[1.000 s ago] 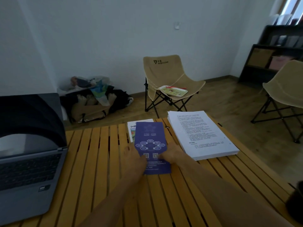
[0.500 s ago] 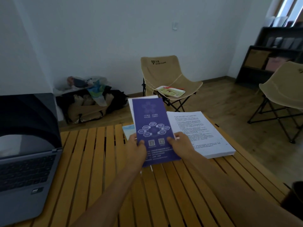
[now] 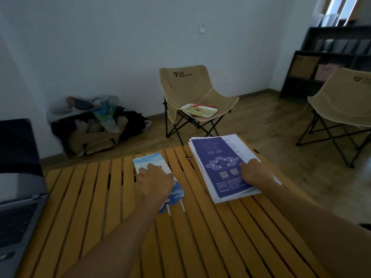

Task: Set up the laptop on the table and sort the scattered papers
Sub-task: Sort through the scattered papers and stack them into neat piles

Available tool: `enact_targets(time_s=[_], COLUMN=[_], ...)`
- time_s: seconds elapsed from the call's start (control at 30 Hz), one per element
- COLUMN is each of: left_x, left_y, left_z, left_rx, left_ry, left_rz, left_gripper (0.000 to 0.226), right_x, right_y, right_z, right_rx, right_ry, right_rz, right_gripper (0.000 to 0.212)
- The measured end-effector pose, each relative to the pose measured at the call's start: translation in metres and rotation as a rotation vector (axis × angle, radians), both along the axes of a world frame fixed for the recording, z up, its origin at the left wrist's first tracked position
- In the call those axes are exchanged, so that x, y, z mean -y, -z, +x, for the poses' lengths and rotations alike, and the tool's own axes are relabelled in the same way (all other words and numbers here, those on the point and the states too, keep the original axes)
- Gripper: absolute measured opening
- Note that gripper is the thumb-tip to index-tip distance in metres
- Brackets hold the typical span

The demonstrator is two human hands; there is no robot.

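Note:
A dark purple leaflet (image 3: 219, 163) lies on top of the white paper stack (image 3: 236, 143) at the right of the slatted wooden table (image 3: 100, 197). My right hand (image 3: 255, 172) rests on the leaflet's right edge with its fingers flat. A light blue booklet (image 3: 148, 160) lies in the table's middle, and my left hand (image 3: 155, 181) lies flat on it, covering its near half. The open grey laptop (image 3: 18, 187) stands at the table's left edge, screen dark.
A beige folding chair (image 3: 190, 93) with a flat packet (image 3: 198, 110) on its seat stands beyond the table. Another beige chair (image 3: 341, 101) is at the right, a dark shelf (image 3: 321, 57) behind it. Bags (image 3: 94, 125) are heaped against the wall.
The purple leaflet, held up in both hands before, now lies on the white stack. My left hand let go of it and came down on the blue booklet.

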State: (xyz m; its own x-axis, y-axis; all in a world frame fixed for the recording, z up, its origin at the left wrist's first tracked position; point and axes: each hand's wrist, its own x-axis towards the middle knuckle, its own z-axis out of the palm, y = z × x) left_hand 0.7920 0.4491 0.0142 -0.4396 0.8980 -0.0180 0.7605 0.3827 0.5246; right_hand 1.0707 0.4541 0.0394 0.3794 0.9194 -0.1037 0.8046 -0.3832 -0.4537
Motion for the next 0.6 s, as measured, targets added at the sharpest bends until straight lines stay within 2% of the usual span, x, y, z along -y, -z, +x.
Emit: enact_targets(time_s=[0.07, 0.1, 0.13, 0.23, 0.43, 0.6], left_x=[-0.016, -0.020, -0.020, -0.006, 0.006, 0.025], left_y=[0.023, 0.028, 0.030, 0.010, -0.003, -0.014], left_z=[-0.028, -0.035, -0.038, -0.034, -0.051, -0.053], left_rx=[0.032, 0.069, 0.140, 0.293, 0.468, 0.749], left_ry=[-0.065, -0.054, -0.029, 0.065, -0.037, -0.046], left_rz=[-0.066, -0.072, -0.071, -0.050, 0.002, 0.118], left_gripper=[0.107, 0.116, 0.112, 0.061, 0.011, 0.023], right_x=[0.000, -0.001, -0.001, -0.001, 0.007, 0.010], right_y=[0.006, 0.008, 0.008, 0.008, 0.005, 0.007], right_z=[-0.005, -0.008, -0.010, -0.013, -0.014, -0.008], right_rx=[0.091, 0.110, 0.134, 0.193, 0.205, 0.271], right_ry=[0.039, 0.059, 0.071, 0.070, 0.049, 0.019], right_rz=[0.021, 0.030, 0.026, 0.025, 0.038, 0.079], right_gripper=[0.032, 0.032, 0.031, 0.033, 0.043, 0.048])
